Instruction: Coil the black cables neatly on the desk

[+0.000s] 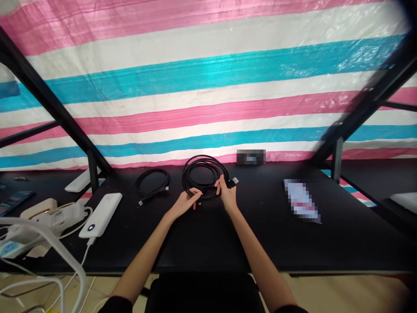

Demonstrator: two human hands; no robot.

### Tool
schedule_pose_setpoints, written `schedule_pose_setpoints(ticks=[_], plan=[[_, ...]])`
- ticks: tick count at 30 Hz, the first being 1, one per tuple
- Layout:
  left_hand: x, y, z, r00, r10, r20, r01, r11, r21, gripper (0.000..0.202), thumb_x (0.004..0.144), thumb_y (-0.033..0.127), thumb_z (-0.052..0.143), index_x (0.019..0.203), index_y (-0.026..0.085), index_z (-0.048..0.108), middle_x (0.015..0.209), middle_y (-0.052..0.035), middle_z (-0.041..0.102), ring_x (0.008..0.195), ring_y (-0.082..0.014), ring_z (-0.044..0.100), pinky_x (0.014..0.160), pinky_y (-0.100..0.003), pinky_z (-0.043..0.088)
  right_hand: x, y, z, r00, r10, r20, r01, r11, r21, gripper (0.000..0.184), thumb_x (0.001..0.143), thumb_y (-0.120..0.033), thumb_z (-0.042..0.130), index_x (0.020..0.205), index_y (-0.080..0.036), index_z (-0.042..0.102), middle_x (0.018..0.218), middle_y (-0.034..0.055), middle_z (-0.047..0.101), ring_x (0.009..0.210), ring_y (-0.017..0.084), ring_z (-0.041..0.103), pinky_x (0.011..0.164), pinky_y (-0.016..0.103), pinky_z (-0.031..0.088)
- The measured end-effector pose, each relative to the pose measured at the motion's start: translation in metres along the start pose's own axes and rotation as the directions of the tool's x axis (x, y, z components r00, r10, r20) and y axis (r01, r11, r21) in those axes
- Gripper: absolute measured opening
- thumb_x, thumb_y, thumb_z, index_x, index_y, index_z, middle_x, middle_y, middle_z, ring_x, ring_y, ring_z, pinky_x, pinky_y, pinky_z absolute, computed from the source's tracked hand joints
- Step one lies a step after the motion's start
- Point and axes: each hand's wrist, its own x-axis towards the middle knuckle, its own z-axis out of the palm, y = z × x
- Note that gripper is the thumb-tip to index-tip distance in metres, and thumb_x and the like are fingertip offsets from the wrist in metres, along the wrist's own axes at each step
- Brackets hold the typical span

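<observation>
Between my two hands a black cable (205, 157) is wound in several loose loops just above or on the black table; I cannot tell which. At the lower left of the loops, my left hand (191, 198) pinches the coil between thumb and fingers. My right hand (227, 192) grips the coil's right side, and a plug with a pale metal end sticks out past its fingers. To the left, a second, smaller coil of black cable (136, 181) lies on the table, with its two plug ends toward the front.
A white power bank (103, 213) with a cord lies at the left, beside a white power strip (61, 216) and tangled white cables (61, 248). A blurred phone-like object (301, 200) lies right; a small dark box (250, 157) stands at the back. Slanted black frame bars (352, 117) flank the table.
</observation>
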Motion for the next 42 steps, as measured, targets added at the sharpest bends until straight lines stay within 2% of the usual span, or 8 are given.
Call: schedule_pose_setpoints(ticks=[4, 7, 10, 13, 18, 26, 34, 42], plan=[[0.009, -0.013, 0.004, 0.994, -0.025, -0.105, 0.013, 0.994, -0.113, 0.039, 0.079, 0.05, 0.055, 0.1, 0.017, 0.054, 0.047, 0.008, 0.045, 0.036, -0.0055, 0.037, 0.039, -0.017, 0.025, 0.003, 0.004, 0.0, 0.986, 0.164, 0.035, -0.164, 0.986, -0.013, 0.037, 0.076, -0.052, 0.057, 0.066, -0.017, 0.06, 0.044, -0.0031, 0.051, 0.03, 0.006, 0.034, 0.031, 0.021, 0.023], [0.014, -0.016, 0.001, 0.964, -0.102, -0.248, 0.046, 0.974, -0.22, 0.042, 0.074, 0.052, 0.06, 0.098, 0.018, 0.052, 0.051, 0.0101, 0.041, 0.037, -0.0032, 0.034, 0.04, -0.016, 0.028, 0.003, 0.01, 0.0, 0.961, 0.264, 0.081, -0.251, 0.957, -0.148, 0.029, 0.072, -0.044, 0.062, 0.076, -0.015, 0.064, 0.047, -0.0015, 0.057, 0.029, 0.008, 0.042, 0.031, 0.02, 0.027], [0.015, -0.015, -0.004, 0.91, -0.171, -0.377, 0.09, 0.971, -0.222, 0.045, 0.07, 0.05, 0.064, 0.099, 0.018, 0.053, 0.054, 0.0098, 0.042, 0.041, -0.0032, 0.038, 0.045, -0.016, 0.035, 0.002, 0.015, 0.002, 0.954, 0.262, 0.143, -0.215, 0.935, -0.282, 0.03, 0.075, -0.043, 0.057, 0.07, -0.014, 0.065, 0.035, -0.0028, 0.05, 0.025, 0.009, 0.041, 0.031, 0.021, 0.028], [0.017, -0.017, -0.008, 0.872, -0.142, -0.469, 0.077, 0.985, -0.156, 0.05, 0.069, 0.048, 0.065, 0.106, 0.019, 0.05, 0.052, 0.0095, 0.044, 0.045, -0.0058, 0.045, 0.048, -0.017, 0.039, 0.002, 0.018, 0.004, 0.96, 0.226, 0.165, -0.169, 0.938, -0.303, 0.036, 0.075, -0.045, 0.056, 0.054, -0.016, 0.057, 0.029, -0.0035, 0.043, 0.023, 0.008, 0.035, 0.03, 0.021, 0.026], [0.021, -0.019, -0.008, 0.88, -0.009, -0.474, -0.001, 1.0, -0.021, 0.056, 0.074, 0.049, 0.061, 0.117, 0.018, 0.045, 0.042, 0.0098, 0.045, 0.038, -0.0082, 0.041, 0.041, -0.017, 0.028, 0.007, 0.02, 0.006, 0.971, 0.198, 0.133, -0.173, 0.969, -0.174, 0.033, 0.072, -0.048, 0.059, 0.065, -0.016, 0.059, 0.034, -0.0036, 0.048, 0.026, 0.008, 0.037, 0.03, 0.02, 0.025], [0.037, -0.009, -0.006, 0.856, 0.03, -0.517, -0.014, 0.999, 0.035, 0.059, 0.075, 0.044, 0.061, 0.125, 0.018, 0.045, 0.045, 0.0086, 0.05, 0.041, -0.0109, 0.048, 0.047, -0.02, 0.031, 0.024, 0.021, 0.008, 0.98, 0.175, 0.096, -0.17, 0.984, -0.058, 0.043, 0.068, -0.052, 0.063, 0.086, -0.013, 0.062, 0.035, -0.0061, 0.046, 0.027, 0.008, 0.037, 0.029, 0.018, 0.026], [0.053, -0.011, -0.017, 0.871, -0.012, -0.492, 0.023, 1.0, 0.017, 0.049, 0.069, 0.043, 0.067, 0.108, 0.015, 0.055, 0.044, 0.0074, 0.051, 0.043, -0.0123, 0.052, 0.051, -0.022, 0.034, 0.043, 0.03, 0.005, 0.981, 0.189, 0.042, -0.179, 0.968, -0.175, 0.037, 0.067, -0.048, 0.065, 0.052, -0.018, 0.049, 0.036, -0.0027, 0.047, 0.029, 0.007, 0.039, 0.031, 0.02, 0.03], [0.051, -0.022, -0.013, 0.849, -0.042, -0.526, 0.064, 0.998, 0.023, 0.036, 0.069, 0.039, 0.067, 0.095, 0.015, 0.059, 0.055, 0.0038, 0.054, 0.055, -0.0139, 0.054, 0.057, -0.024, 0.036, 0.044, 0.028, 0.004, 0.977, 0.214, -0.001, -0.202, 0.919, -0.338, 0.04, 0.07, -0.052, 0.062, 0.051, -0.019, 0.05, 0.035, -0.0014, 0.048, 0.028, 0.009, 0.043, 0.034, 0.023, 0.035]])
